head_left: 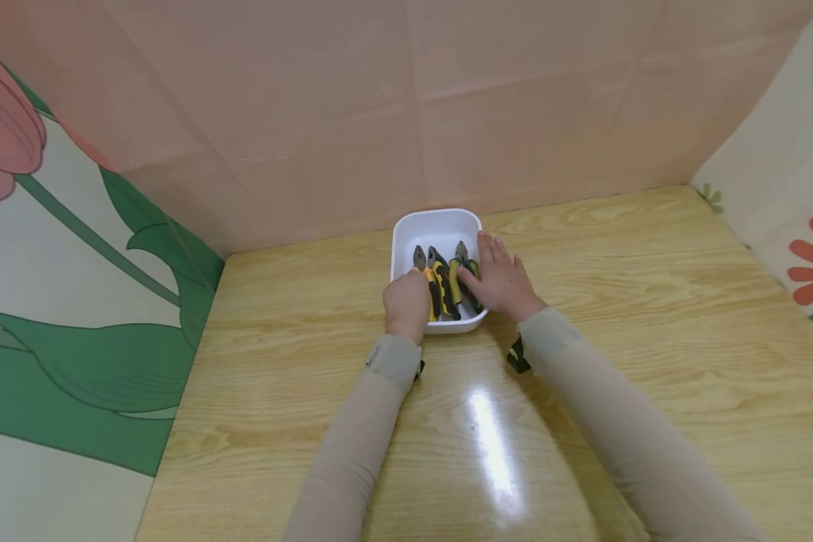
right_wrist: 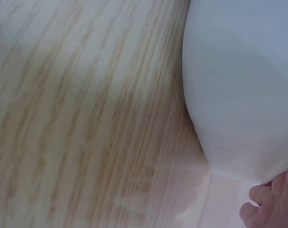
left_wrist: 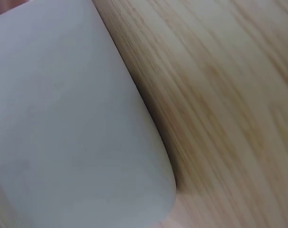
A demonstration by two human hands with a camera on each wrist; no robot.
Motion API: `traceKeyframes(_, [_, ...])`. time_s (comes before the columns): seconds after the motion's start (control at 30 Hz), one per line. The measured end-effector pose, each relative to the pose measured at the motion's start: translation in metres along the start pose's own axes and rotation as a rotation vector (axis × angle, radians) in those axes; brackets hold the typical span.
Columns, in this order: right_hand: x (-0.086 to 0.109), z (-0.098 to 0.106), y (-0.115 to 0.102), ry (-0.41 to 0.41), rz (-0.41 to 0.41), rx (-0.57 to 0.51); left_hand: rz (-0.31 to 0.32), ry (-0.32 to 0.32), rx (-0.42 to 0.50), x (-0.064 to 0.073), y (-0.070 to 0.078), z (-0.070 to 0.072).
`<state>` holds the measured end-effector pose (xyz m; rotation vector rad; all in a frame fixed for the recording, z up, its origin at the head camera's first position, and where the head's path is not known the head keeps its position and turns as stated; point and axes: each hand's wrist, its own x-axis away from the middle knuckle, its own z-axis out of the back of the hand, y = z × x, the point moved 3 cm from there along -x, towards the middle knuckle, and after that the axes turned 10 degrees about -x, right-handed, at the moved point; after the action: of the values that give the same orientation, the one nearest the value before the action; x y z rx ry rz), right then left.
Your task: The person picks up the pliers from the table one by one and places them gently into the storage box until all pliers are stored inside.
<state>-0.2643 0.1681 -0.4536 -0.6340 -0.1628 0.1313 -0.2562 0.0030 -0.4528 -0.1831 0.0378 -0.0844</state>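
Observation:
A white plastic bin (head_left: 436, 216) stands on the table with three pliers lying in it, jaws toward the far end. My left hand (head_left: 406, 302) reaches over the near left rim, fingers curled at the orange-handled pliers (head_left: 419, 258); it hides part of their handles. Beside these lie yellow-and-black pliers (head_left: 443, 282) in the middle. My right hand (head_left: 504, 282) holds the bin's right wall, thumb inside over the olive-and-black pliers (head_left: 461, 252) and fingers along the outside. In the right wrist view, the fingertips (right_wrist: 260, 209) show at the wall's edge. The left wrist view shows mostly the bin's outer wall (left_wrist: 77, 123).
The wood-grain table (head_left: 298, 376) extends around the bin on both sides and toward me. A pinkish covering (head_left: 312, 113) rises behind the table's back edge, close to the bin. Flower-patterned walls (head_left: 74, 301) stand left and right.

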Motion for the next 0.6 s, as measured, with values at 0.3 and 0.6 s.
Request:
traceKeyframes(0.3, [-0.0021,-0.0015,0.0027,-0.001,-0.002,-0.008,0.013,0.025,0.013,0.0004,0.0005,0.0010])
traceKeyframes(0.6, [-0.0021,-0.0013,0.0030,-0.003,-0.002,-0.005,0.008,-0.050,-0.029,-0.0007,0.0024,0.0015])
